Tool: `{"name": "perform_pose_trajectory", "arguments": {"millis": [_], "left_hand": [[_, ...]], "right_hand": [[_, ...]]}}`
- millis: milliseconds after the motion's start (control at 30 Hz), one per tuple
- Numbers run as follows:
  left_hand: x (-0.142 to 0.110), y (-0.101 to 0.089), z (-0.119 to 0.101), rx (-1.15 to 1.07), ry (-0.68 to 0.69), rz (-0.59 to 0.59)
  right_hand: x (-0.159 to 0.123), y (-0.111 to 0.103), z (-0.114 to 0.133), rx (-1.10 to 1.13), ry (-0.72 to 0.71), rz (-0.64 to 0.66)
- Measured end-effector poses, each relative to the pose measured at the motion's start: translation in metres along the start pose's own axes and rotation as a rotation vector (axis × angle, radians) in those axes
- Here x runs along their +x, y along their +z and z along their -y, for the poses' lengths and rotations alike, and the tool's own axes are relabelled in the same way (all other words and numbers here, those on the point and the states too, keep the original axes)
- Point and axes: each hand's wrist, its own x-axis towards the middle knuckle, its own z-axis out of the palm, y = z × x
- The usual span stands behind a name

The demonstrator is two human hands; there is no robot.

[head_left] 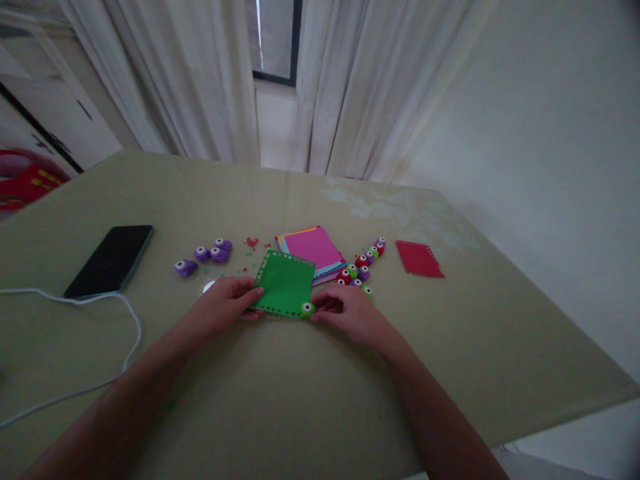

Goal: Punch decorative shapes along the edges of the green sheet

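Note:
A green paper sheet (pixel 286 283) is pinched at its left edge by my left hand (pixel 226 305). Small punched holes run along its top, left and bottom edges. My right hand (pixel 353 313) is closed on a small green craft hole punch (pixel 307 309) with a white round top. That punch sits at the sheet's lower right corner. Behind the sheet lies a stack of coloured paper, pink on top (pixel 320 250). Beyond my right hand stand several red, green and purple punches (pixel 362 262). A white round item (pixel 207 286) is partly hidden by my left hand.
Several purple punches (pixel 220 252) stand at left, with red and green paper bits (pixel 251 242) scattered near them. A red punched sheet (pixel 419 259) lies at right. A black tablet (pixel 113 260) and a white cable (pixel 131 317) occupy the left side of the table (pixel 280 413).

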Motion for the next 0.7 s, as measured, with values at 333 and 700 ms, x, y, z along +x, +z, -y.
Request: {"name": "perform_pose_trajectory", "arguments": {"millis": [333, 700], "left_hand": [[-0.001, 0.002, -0.002, -0.002, 0.002, -0.005], [-0.002, 0.003, -0.007, 0.014, 0.016, -0.006]], "right_hand": [[-0.001, -0.003, 0.011, -0.038, 0.063, -0.043], [0.013, 0.003, 0.024, -0.103, 0.16, 0.013]]}}
